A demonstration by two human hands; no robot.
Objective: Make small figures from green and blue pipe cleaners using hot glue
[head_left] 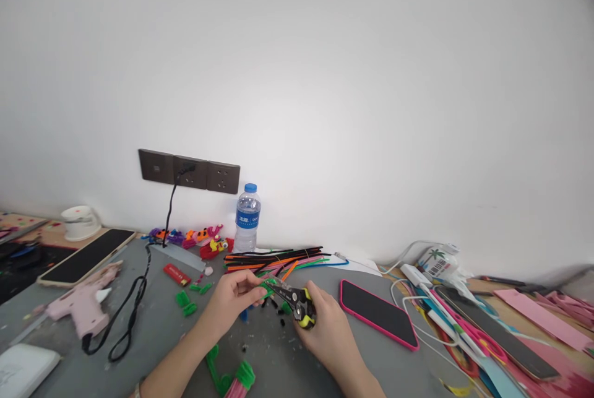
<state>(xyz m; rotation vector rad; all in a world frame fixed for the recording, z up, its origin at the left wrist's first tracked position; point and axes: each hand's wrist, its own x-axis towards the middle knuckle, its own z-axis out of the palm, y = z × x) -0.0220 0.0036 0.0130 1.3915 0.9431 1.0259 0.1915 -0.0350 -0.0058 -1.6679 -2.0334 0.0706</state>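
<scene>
The right hand (325, 324) is gripping pliers (294, 300) closed around the handles; the left hand (232, 302) is pinching a soft, light green pipe cleaner (268, 287) at the nose, likely bending easily.

the right hand (325, 324) hides the pliers' (293, 300) handles; the green piece (268, 287) at their tip is too small to tell.

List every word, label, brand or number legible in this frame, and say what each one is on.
No text can be read outright.
Water bottle: blue label with white marks, too small to read.
Pliers in the right hand: white print on the black head, blurred.
Red lighter: pale lettering, illegible.
White carton: palm tree picture and dark print, unreadable.
Left hand pinches a green piece, unmarked.
</scene>
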